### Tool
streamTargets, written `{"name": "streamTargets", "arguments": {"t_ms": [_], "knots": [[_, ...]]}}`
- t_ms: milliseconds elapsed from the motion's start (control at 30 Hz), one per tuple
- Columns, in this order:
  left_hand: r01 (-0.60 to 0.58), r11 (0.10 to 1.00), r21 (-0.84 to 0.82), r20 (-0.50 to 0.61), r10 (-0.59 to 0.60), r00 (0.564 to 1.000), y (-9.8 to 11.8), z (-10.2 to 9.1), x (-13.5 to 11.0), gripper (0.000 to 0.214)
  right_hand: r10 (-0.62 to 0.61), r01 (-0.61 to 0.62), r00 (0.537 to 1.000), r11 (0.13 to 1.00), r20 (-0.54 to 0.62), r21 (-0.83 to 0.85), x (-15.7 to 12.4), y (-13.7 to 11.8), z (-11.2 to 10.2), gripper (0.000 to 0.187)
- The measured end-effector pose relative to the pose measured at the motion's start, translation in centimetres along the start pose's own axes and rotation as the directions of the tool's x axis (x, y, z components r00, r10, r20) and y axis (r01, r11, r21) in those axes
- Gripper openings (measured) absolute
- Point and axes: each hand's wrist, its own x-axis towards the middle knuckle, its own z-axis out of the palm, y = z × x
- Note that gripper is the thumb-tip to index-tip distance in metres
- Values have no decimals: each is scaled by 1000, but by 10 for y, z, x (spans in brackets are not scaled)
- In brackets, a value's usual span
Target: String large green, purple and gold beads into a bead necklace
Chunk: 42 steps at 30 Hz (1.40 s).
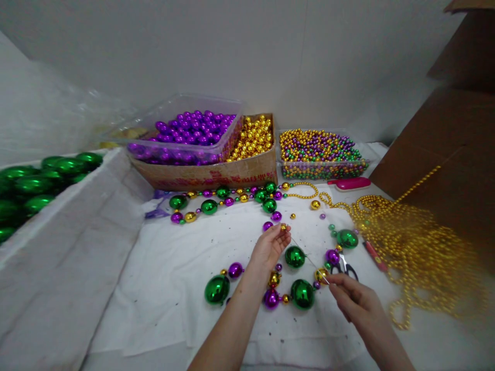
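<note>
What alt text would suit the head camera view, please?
The left hand pinches a small gold bead and the right hand a thin pale strand above a white cloth. Nearby lie green, purple and gold beads, with filled containers behind and heaped gold chains at right.

A grey wall [247, 56] faces us; crumpled clear plastic sheeting [77, 103] lies at far left; a brown cardboard carton [433, 134] stands at right, a pink oblong case [352, 184] near it.

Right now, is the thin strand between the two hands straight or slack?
Straight: the thin strand runs from left hand to right hand without visible sag.
</note>
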Motion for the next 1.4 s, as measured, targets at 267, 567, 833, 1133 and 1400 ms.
{"name": "streamTargets", "arguments": {"t_ms": [267,567,833,1133,1400], "knots": [[-32,954,297,112,-1,994,1,3,-15,19,30,-35,998,993,48,109,8,6,11,39],[-224,529,818,-93,506,857,26,-21,7,32,116,-137,989,950,91,280,5,16,19,34],[-165,781,602,-65,254,965,29,-26,11,22,121,-142,988,952,91,272,4,22,21,36],[-76,997,30,-19,76,997,35,-28,-12,12,78,-94,984,991,159,98,-2,25,22,43],[-25,990,-140,-19,23,1000,30,-22,-18,12,31,-38,982,999,184,38,-6,21,23,42]]}}
